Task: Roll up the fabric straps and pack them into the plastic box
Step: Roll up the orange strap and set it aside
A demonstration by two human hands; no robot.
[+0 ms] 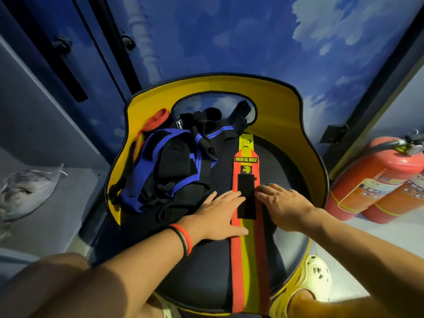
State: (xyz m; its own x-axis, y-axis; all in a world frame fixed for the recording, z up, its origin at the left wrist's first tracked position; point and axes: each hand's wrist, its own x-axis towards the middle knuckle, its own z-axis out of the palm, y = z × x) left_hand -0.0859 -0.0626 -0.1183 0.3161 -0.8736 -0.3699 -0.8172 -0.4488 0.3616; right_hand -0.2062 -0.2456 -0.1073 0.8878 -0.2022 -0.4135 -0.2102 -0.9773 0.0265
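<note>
One long orange-and-yellow fabric strap (250, 260) lies flat down the middle of the round dark chair seat (206, 271), reaching its front edge. Left hand (220, 212) and right hand (284, 205) press its sides, fingers straight, gripping nothing. Tangled black-and-blue straps (160, 175) are heaped at the seat's back-left corner; red fire extinguishers (367, 177) sit off right.

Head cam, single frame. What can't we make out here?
1. plastic box: nowhere in the head view.
2. orange-and-yellow strap: near end cut off by the bottom edge of the head view.
3. black-and-blue strap pile: tangled and overlapping, so the count is unclear.
4. Strap edges under the left hand and right hand: covered by the flat fingers.
5. fire extinguisher label: too small to read.
</note>
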